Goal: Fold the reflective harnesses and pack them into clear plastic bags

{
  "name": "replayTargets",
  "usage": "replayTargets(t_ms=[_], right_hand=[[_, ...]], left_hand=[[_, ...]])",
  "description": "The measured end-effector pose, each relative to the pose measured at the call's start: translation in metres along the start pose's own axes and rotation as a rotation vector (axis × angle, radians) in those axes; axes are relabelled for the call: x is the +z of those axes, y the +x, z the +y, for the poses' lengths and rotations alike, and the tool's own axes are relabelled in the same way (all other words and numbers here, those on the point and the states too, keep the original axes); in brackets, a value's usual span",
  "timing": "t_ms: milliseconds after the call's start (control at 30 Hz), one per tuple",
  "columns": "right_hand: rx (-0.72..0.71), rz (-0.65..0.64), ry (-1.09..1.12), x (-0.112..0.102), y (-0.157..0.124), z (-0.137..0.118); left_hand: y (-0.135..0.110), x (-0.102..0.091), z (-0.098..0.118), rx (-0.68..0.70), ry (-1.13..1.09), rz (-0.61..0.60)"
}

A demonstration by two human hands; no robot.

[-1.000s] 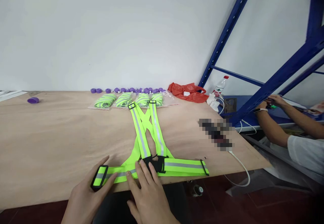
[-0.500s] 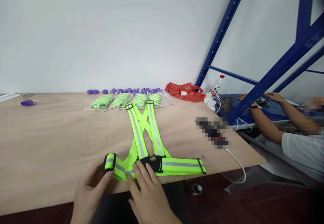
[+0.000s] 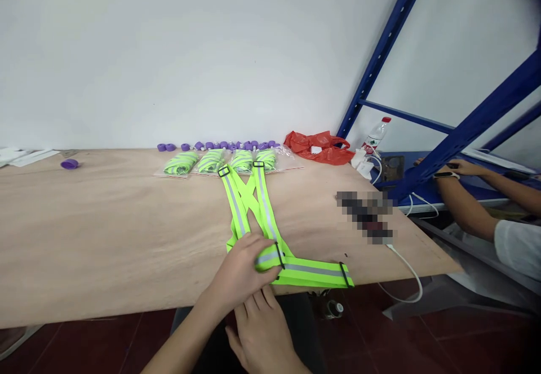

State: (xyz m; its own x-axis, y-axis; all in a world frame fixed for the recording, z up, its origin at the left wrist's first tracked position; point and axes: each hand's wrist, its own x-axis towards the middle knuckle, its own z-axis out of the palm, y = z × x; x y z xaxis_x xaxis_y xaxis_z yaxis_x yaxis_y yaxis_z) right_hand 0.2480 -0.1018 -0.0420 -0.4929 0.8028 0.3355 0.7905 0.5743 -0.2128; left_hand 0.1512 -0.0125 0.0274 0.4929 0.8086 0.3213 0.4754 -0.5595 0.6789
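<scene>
A neon-yellow reflective strap harness [image 3: 253, 216] lies on the wooden table [image 3: 105, 233], its two long straps crossed and running toward the wall. My left hand [image 3: 239, 270] is closed on the folded left end of the waist band, holding it over the black buckle near the table's front edge. My right hand [image 3: 262, 329] sits just below it at the table edge, fingers pressed up against the band from beneath. The band's right half [image 3: 315, 272] lies flat with a black slider at its end.
Several bagged folded harnesses [image 3: 211, 161] and a row of purple caps [image 3: 220, 146] line the back. A red bag [image 3: 316, 146], water bottle [image 3: 374, 137], and white cable [image 3: 406, 272] lie at right. Another person's arms [image 3: 469, 205] rest by the blue rack [image 3: 422, 109].
My left hand carried the band's left end rightward and folded it over the buckle. My right hand slid back to the table edge. The view shifted slightly.
</scene>
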Motion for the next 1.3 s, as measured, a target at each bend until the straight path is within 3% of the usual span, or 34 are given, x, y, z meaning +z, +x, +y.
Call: replayTargets(t_ms=[100,200,367,467,533,700,833,1067,1300], right_hand=[[-0.015,-0.001,0.041,0.000,0.000,0.003],[-0.069,0.111,0.131,-0.007,0.001,0.008],[-0.190,0.393,0.333,-0.049,-0.010,0.027],[-0.083,0.502,0.271,-0.073,-0.020,0.050],[0.049,0.451,0.190,-0.080,-0.022,0.066],[0.225,0.096,0.297,-0.071,-0.009,0.091],[0.314,0.024,0.489,-0.068,0.002,0.098],[0.279,-0.115,0.650,-0.091,0.019,0.109],[0.204,-0.297,0.466,-0.112,0.029,0.111]], left_hand=[[0.006,0.006,-0.009,0.033,0.088,-0.188],[0.003,0.003,-0.019,0.084,0.107,-0.273],[-0.005,-0.002,-0.021,0.182,0.238,-0.317],[-0.009,-0.001,-0.017,0.210,0.336,-0.297],[-0.010,-0.001,-0.016,0.220,0.359,-0.282],[-0.012,0.001,-0.019,0.226,0.340,-0.270],[-0.012,0.002,-0.020,0.203,0.322,-0.254],[-0.010,-0.003,-0.013,0.155,0.283,-0.311],[-0.011,-0.003,-0.012,0.190,0.287,-0.258]])
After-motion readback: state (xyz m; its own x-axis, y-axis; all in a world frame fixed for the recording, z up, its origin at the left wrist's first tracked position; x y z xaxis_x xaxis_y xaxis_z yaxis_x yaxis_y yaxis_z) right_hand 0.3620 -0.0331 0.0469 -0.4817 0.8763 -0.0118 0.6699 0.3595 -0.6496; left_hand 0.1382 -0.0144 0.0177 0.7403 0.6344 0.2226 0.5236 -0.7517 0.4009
